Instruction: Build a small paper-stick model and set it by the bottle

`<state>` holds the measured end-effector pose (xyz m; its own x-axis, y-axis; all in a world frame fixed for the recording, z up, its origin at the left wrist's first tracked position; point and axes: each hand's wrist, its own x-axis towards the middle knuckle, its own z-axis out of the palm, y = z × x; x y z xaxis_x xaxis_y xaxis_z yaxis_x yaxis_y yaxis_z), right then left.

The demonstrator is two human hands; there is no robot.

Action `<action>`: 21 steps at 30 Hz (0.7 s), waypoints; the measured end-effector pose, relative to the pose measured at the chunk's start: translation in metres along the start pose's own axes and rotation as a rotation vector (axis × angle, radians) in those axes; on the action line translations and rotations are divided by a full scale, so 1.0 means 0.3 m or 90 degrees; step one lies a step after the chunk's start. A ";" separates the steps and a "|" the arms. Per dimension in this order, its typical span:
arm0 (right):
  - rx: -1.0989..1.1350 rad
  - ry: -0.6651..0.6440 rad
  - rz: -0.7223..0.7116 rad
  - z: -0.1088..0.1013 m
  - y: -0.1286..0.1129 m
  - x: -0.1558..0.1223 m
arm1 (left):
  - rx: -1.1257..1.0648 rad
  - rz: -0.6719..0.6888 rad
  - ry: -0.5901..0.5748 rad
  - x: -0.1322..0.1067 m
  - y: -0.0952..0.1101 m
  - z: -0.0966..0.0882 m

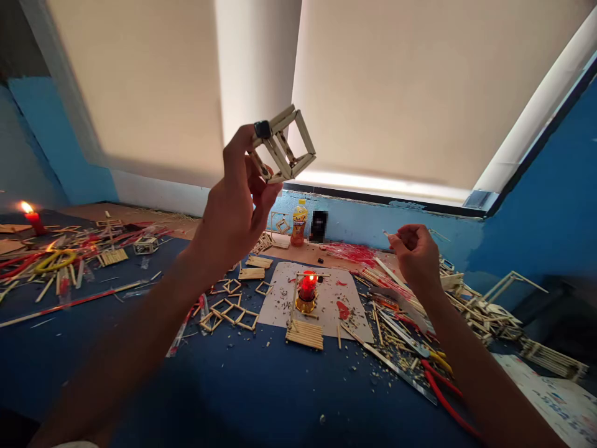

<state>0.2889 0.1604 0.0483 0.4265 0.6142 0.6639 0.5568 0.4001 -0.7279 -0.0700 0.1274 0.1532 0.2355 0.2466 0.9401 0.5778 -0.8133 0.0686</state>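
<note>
Raised in front of the blinds, my left hand (237, 199) grips a small box-shaped stick frame (298, 140) between thumb and fingers. A small dark block (262, 129) sits at the frame's upper left corner, by my fingertip. My right hand (416, 255) is held up at the right, its fingers closed in a pinch. From them pokes the tip of a thin pale piece (385, 233), too small to identify. Below and between my hands, a lit red candle (308, 286) stands in a gold-coloured holder (305, 305) on a littered white sheet (275, 298).
Stick frames (233, 311) and a stick panel (305, 335) lie near the sheet. Red-handled pliers (431, 373) and loose sticks crowd the right. Another lit candle (32, 218) burns at far left. A yellow-capped bottle (299, 224) stands by the wall.
</note>
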 end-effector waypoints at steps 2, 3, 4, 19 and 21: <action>-0.012 -0.001 -0.001 0.000 0.020 0.014 | 0.039 0.045 0.016 0.031 -0.049 0.009; -0.022 0.000 -0.001 -0.001 0.032 0.019 | 0.059 0.055 0.021 0.046 -0.073 0.012; -0.034 0.001 0.000 -0.002 0.044 0.024 | 0.082 0.052 0.020 0.061 -0.097 0.015; -0.273 -0.082 0.009 -0.112 0.209 -0.051 | 0.145 -0.108 -0.176 -0.233 -0.310 0.171; -0.301 -0.137 0.003 -0.117 0.218 -0.088 | 0.148 -0.125 -0.229 -0.312 -0.318 0.176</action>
<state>0.3392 0.1464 -0.0107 0.3012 0.7609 0.5747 0.8380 0.0763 -0.5402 -0.1058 0.2097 0.0411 0.3356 0.5845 0.7388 0.7884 -0.6034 0.1193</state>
